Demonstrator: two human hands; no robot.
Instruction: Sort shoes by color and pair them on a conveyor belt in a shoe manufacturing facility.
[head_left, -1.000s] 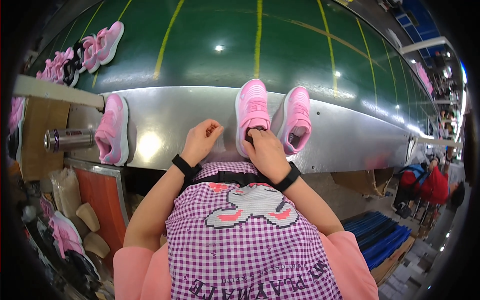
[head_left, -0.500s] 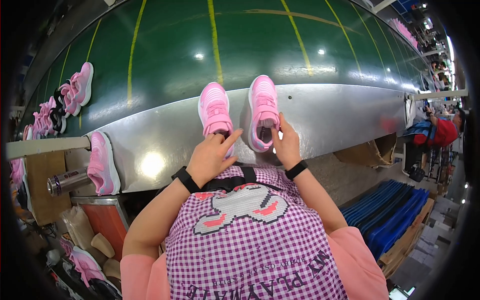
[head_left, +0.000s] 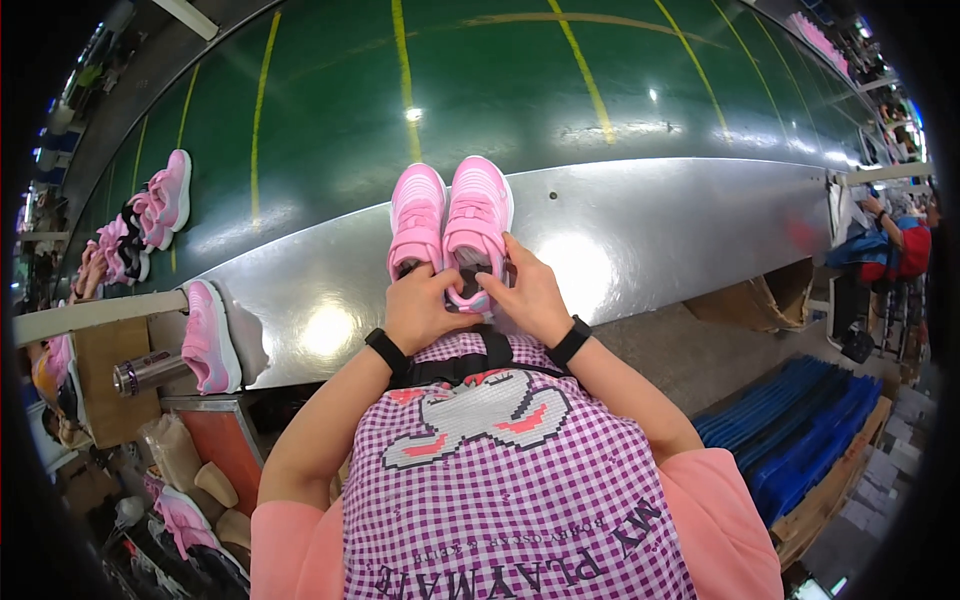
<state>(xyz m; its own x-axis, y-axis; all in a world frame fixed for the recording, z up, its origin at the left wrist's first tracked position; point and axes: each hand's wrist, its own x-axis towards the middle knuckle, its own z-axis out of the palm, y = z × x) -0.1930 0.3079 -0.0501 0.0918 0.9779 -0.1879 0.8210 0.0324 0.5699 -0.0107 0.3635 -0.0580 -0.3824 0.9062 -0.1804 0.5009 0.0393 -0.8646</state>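
Observation:
Two pink sneakers with white soles stand side by side and touching, toes pointing away from me, on the metal ledge in front of me. Around the heel end of the left sneaker (head_left: pixel 417 212) closes my left hand (head_left: pixel 424 312), its thumb reaching toward the other shoe's heel. My right hand (head_left: pixel 532 298) grips the right sneaker (head_left: pixel 478 208) at its opening and heel, thumb at the collar and fingers along the outer side. Part of the left shoe's heel is hidden behind my left hand.
Beyond the metal ledge (head_left: pixel 650 225) runs a green belt (head_left: pixel 500 95) with yellow lines. Another pink sneaker (head_left: pixel 208 338) leans at the left beside a metal flask (head_left: pixel 148 372). More shoes (head_left: pixel 165 200) sit further left, near another person's hand (head_left: pixel 92 272). Blue boards (head_left: pixel 800 430) are stacked at the right.
The two sneakers, apart before, are now pressed together; the right one came leftward with my right hand. My left hand's fingers have closed in around the left shoe's heel.

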